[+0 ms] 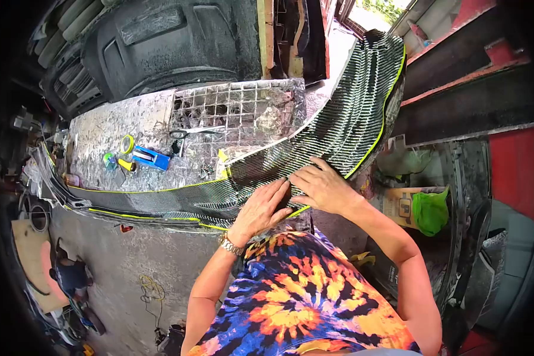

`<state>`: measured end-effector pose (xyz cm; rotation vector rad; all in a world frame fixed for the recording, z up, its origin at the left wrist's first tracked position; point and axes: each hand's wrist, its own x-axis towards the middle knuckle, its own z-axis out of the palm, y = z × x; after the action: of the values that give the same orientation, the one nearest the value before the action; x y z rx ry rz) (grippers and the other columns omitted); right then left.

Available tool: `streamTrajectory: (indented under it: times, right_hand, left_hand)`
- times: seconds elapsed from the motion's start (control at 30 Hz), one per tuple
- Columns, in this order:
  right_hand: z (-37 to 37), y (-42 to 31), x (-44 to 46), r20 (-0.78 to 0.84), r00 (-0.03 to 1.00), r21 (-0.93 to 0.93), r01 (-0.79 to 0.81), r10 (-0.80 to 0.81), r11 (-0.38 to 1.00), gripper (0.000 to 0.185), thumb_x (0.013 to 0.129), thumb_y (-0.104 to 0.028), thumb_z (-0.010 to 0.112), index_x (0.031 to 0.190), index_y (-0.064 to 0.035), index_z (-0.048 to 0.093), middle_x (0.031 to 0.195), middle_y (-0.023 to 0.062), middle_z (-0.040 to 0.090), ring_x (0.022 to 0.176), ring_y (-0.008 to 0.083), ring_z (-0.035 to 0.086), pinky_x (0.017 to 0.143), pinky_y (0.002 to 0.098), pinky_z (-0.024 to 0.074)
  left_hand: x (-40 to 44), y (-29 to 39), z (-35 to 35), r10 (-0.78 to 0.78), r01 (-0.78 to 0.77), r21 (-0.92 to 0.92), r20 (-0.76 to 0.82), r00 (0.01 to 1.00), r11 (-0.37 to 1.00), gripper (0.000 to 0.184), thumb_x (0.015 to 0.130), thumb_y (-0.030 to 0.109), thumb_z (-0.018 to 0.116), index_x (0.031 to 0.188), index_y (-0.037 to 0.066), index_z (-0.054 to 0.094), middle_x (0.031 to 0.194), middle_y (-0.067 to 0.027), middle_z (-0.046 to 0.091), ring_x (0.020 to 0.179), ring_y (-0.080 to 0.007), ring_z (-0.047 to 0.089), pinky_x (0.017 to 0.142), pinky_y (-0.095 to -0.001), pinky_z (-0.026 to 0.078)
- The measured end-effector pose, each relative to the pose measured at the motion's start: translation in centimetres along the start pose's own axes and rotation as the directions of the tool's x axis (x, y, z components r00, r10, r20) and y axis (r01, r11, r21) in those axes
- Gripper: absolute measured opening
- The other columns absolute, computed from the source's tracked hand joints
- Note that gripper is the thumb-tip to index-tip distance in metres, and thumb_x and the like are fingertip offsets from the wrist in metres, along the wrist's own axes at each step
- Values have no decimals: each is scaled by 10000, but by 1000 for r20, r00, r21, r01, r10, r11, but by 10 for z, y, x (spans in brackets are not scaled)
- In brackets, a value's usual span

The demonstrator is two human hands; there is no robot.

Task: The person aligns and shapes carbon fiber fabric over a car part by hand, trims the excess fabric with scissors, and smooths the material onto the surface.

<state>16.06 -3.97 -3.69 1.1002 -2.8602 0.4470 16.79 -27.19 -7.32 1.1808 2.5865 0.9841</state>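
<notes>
Both hands lie on a dark woven cloth (362,89) with a pale, rippling sheen, which covers a long, curved strip along the near side of the bench (89,139). The cloth sweeps up to the right past the bench's end, with a bright yellow edging (384,113) along its outer rim.

The left hand (258,207) (a metal watch (231,244) on its wrist, the dial too small to read) rests palm down, fingers straight and close together, thumb held apart. The right hand (319,184) presses on the cloth just beside it, fingers a little spread and fingertips close to the left hand's. Whether any fingertip pinches the cloth cannot be told.

On the bench, near its open grid (243,107), lie scissors (179,134), a yellow tape roll (132,142), a blue tool (152,158) and a small yellow tool (126,164) (any lettering on these is too small to make out). To the right, a green bag (431,212) sits against a cardboard box (394,204) with a dark printed mark, unreadable here. Another person (74,273) is at the lower left, well apart.
</notes>
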Motion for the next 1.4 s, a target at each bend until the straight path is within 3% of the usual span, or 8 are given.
streamTrajectory:
  times: [0.07,0.17,0.3,0.43,0.5,0.63,0.93,1.4]
  right_hand:
    - [1,-2,7,55,998,1,8,-8,1000,491,910,-458,596,1096,-4,623,984,117,664,988,274,619,1040,456,373]
    - [-8,0,16,184,981,77,-67,52,995,461,913,-444,598,1055,-6,629,983,124,670,989,283,622,982,425,413]
    - [-7,4,16,180,983,90,-64,47,994,429,908,-426,608,1021,-12,629,998,137,672,996,295,619,923,410,446]
    - [-13,2,16,177,984,88,-44,28,995,400,906,-405,619,1010,-19,629,1009,132,669,1008,290,617,968,425,415]
    - [-15,0,12,181,982,55,-66,55,996,398,906,-392,619,1044,-19,634,1034,118,661,1060,273,596,1020,437,384]
    - [-22,-4,4,121,993,-34,-13,17,999,426,900,-372,619,1135,-18,635,1104,89,632,1162,238,541,1114,479,306]
    - [-17,-3,-4,70,997,-7,-27,28,1000,369,874,-332,652,1113,-51,644,1101,70,615,1165,228,543,1161,567,228]
    - [-18,0,-5,117,992,11,-49,48,999,380,894,-341,638,1142,-53,649,1169,76,637,1199,224,551,1173,586,192]
  left_hand:
    - [-1,0,3,-32,32,-29,-10,999,999,655,918,380,611,1407,-15,423,1381,-206,507,1268,-346,493,1078,-433,383]
    - [0,1,5,-109,107,-118,-11,994,987,655,919,374,614,1405,-21,421,1352,-213,526,1247,-355,507,1064,-431,396]
    - [0,0,5,-162,157,-180,-11,987,971,642,917,339,632,1422,7,418,1347,-206,539,1205,-364,542,1030,-439,426]
    - [3,-6,8,-105,92,-170,-70,992,981,588,922,328,620,1382,-5,466,1362,-187,531,1214,-349,527,1030,-435,416]
    - [8,-4,6,-51,57,38,-152,987,998,547,919,315,620,1336,-20,509,1377,-165,520,1225,-329,505,1031,-426,400]
    - [18,2,6,-43,57,109,-128,991,992,579,924,385,587,1314,-38,520,1424,-156,479,1221,-321,492,1015,-417,399]
    - [25,-1,5,-22,30,99,-80,997,995,652,919,481,561,1291,-53,530,1466,-177,430,1166,-328,516,976,-417,420]
    - [30,-1,1,35,-19,150,-105,994,989,635,918,485,569,1228,-68,544,1384,-193,483,1056,-304,544,916,-397,441]
